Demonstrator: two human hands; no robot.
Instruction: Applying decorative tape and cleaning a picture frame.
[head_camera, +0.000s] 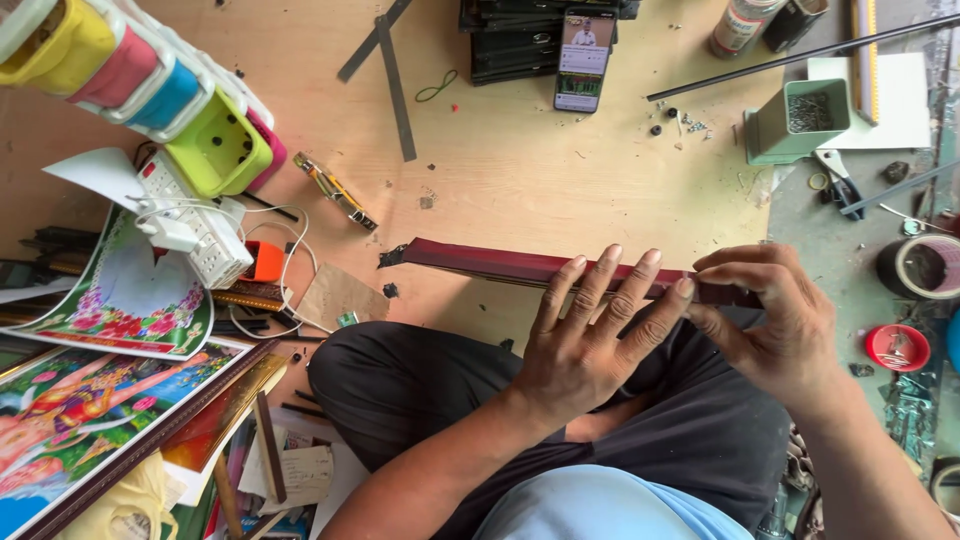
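Overhead view of a seated person at work on a plywood floor (520, 190). Framed and loose floral prints (110, 400) fill the lower left corner, the largest items in view. A long dark red moulding strip (480, 262) lies across the person's lap, over the knee in dark trousers (420, 390), running from a chipped end at the left to the hands at the right; it sits roughly level, tilted slightly down to the right. The left hand (590, 345) rests flat on the strip with fingers spread wide, fingertips over its far edge. The right hand (775, 320) pinches the strip's right end, thumb and fingers closed narrowly around it (the end itself is hidden by the fingers). At upper left stands a row of coloured plastic cups (150, 85), with a white power strip (195, 225) just below. At the top, a phone (583, 55) leans against a stack of dark frames (510, 40). To the right, a green box of small nails (800, 120), a roll of tape (925, 268), and a small red lid (897, 347). Two flat metal bars (393, 80) cross near the top centre.
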